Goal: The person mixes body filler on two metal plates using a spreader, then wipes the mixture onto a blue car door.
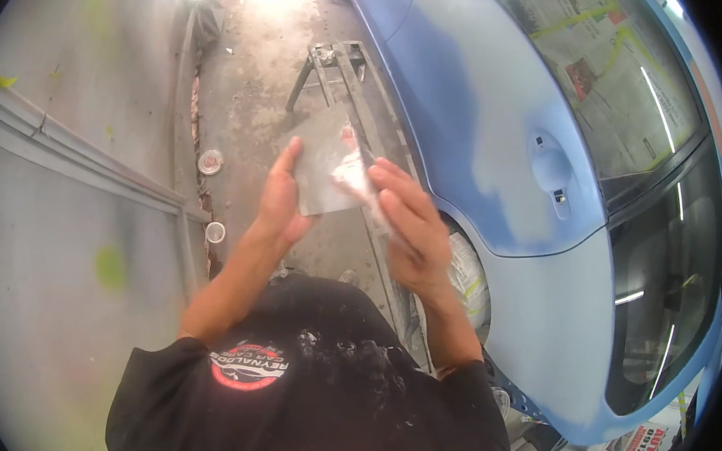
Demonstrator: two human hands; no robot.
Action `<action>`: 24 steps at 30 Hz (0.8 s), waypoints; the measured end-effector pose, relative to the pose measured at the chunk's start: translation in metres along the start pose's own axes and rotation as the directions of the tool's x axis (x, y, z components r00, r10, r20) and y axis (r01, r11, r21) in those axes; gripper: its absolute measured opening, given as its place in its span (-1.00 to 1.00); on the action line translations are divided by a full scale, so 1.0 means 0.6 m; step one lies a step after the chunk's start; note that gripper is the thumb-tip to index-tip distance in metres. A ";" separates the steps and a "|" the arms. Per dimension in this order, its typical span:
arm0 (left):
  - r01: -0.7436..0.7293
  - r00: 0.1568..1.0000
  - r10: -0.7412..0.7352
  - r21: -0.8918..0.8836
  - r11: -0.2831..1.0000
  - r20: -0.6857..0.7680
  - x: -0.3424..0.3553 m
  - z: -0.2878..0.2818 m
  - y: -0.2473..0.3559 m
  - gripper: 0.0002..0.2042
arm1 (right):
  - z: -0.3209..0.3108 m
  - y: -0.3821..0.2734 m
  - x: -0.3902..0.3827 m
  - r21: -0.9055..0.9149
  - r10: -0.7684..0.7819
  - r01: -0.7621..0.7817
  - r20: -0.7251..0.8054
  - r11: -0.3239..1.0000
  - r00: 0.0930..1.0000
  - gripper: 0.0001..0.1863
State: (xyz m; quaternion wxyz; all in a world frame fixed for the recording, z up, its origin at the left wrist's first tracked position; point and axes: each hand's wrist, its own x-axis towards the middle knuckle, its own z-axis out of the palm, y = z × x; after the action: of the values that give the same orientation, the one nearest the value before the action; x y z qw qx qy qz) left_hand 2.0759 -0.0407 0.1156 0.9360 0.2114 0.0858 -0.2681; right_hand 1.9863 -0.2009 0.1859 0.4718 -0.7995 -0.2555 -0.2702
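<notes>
My left hand [280,194] grips a flat, greyish mixing plate [319,157] by its left edge, thumb lying along the top. A pinkish-white dab of putty [350,174] is smeared across the plate's right part. Over that side bends my right hand [416,230], fingers closed together around a thin, flat spreader [376,214], mostly hidden by the fingers and blurred. Both hands are held in front of my black shirt [322,377], which has whitish smudges.
A blue car body [467,89] with pale sanded patches stands close on the right, its windows lined with paper and tape. A metal stand [340,69] is on the floor ahead. Along the grey left wall [63,199] lie a round lid [210,162] and a small cup [215,232].
</notes>
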 end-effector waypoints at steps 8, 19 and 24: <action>0.009 0.989 -0.035 0.177 0.984 0.145 -0.030 0.006 -0.010 -0.53 | -0.012 0.084 -0.038 -0.421 0.013 0.061 0.170 0.905 0.985 -0.54; -0.047 0.999 0.035 0.332 0.942 0.041 -0.033 -0.016 -0.005 -0.63 | -0.067 0.033 -0.017 0.120 0.304 -0.324 0.155 0.938 0.940 -0.46; -0.210 0.978 0.170 0.641 0.738 0.124 -0.039 0.004 0.001 -0.66 | -0.074 0.047 0.037 -0.560 0.198 -0.039 0.225 0.828 0.954 -0.49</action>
State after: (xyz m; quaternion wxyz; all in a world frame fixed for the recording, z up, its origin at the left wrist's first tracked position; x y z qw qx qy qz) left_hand 2.0564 -0.0303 0.1243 0.8287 0.5229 -0.0614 -0.1900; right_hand 2.0124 -0.2494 0.2013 0.1987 -0.9448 -0.1792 -0.1890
